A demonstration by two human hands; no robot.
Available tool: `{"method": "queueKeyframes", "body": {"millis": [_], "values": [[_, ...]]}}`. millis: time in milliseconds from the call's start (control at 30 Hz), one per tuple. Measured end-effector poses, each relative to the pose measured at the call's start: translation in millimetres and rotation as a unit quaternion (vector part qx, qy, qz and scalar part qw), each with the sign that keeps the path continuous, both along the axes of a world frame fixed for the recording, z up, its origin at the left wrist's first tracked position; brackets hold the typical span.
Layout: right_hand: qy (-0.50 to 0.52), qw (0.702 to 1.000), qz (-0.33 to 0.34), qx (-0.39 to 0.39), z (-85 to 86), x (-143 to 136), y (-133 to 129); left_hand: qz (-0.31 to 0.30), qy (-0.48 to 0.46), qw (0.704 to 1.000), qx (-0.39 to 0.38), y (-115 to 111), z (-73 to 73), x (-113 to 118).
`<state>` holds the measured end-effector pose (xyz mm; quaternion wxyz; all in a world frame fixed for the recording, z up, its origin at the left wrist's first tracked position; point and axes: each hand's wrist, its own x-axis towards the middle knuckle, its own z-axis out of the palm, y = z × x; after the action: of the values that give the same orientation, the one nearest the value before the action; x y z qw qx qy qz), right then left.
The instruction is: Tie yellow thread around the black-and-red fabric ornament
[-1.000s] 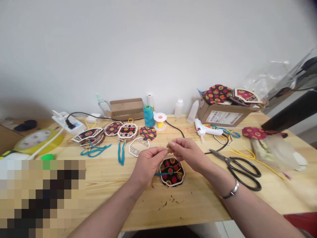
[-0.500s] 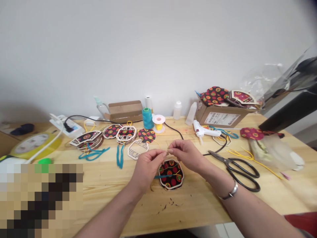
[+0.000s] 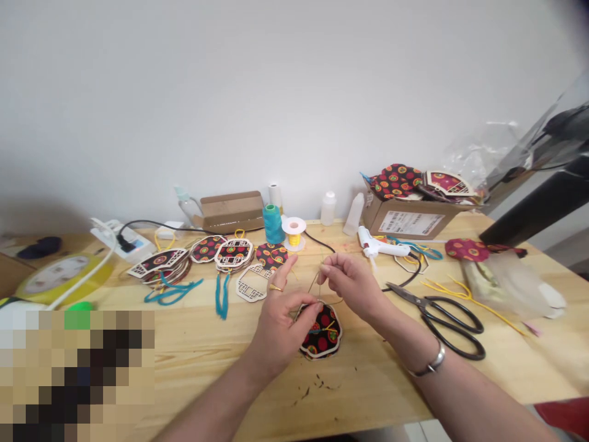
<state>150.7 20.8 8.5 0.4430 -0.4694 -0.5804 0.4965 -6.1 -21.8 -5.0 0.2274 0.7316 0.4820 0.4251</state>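
A dark patterned fabric piece with a pale scalloped frame (image 3: 324, 334) lies on the wooden table in front of me. My left hand (image 3: 288, 319) is over its left side, thumb and index finger pinched on a thin cord at the upper edge, another finger raised. Just above and to the right, my right hand (image 3: 347, 279) pinches the same thin cord (image 3: 314, 282), which runs up between the hands. A yellow cord end and part of a teal cord show on the fabric.
Large black scissors (image 3: 448, 319) and a white glue gun (image 3: 381, 245) lie to the right. Behind stand a teal thread cone (image 3: 273, 225), a yellow cord spool (image 3: 293, 234) and a cardboard box (image 3: 405, 218). Finished framed pieces (image 3: 234, 253) lie left of centre.
My left hand has moved down onto the framed piece, and its fingers have spread. My right hand has shifted slightly up, so the hands are farther apart with cord between them.
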Motion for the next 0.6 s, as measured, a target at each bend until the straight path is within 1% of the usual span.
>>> {"method": "queueKeyframes", "body": {"millis": [100, 133, 200, 300, 367, 400, 467, 600], "values": [[0.134, 0.984, 0.064, -0.096, 5.4, -1.9, -2.8, -0.019, -0.002, 0.999, -0.032, -0.2, -2.2, 0.5], [0.156, 0.978, 0.082, -0.114, 7.2, -2.1, -3.7, -0.022, -0.009, 0.999, -0.041, 0.4, -2.4, 0.0], [0.167, 0.972, 0.103, -0.128, 9.6, -1.9, -5.1, -0.031, -0.041, 0.997, -0.064, 1.6, -1.5, -1.2], [0.120, 0.981, 0.102, -0.110, 9.5, -1.3, -5.7, -0.031, -0.148, 0.982, -0.114, 2.6, 2.1, -2.4], [0.071, 0.989, 0.096, -0.084, 7.7, -1.6, -5.7, -0.031, -0.240, 0.958, -0.156, 2.6, 4.7, -2.0], [0.049, 0.991, 0.096, -0.073, 6.7, -2.0, -5.8, -0.036, -0.270, 0.945, -0.182, 2.5, 5.7, -1.5], [0.014, 0.994, 0.097, -0.053, 4.8, -3.0, -6.3, -0.051, -0.295, 0.925, -0.232, 2.4, 7.1, -0.2], [-0.050, 0.995, 0.091, -0.015, 3.4, -4.0, -7.2, -0.052, -0.282, 0.915, -0.283, 3.6, 7.7, 1.7]]}}
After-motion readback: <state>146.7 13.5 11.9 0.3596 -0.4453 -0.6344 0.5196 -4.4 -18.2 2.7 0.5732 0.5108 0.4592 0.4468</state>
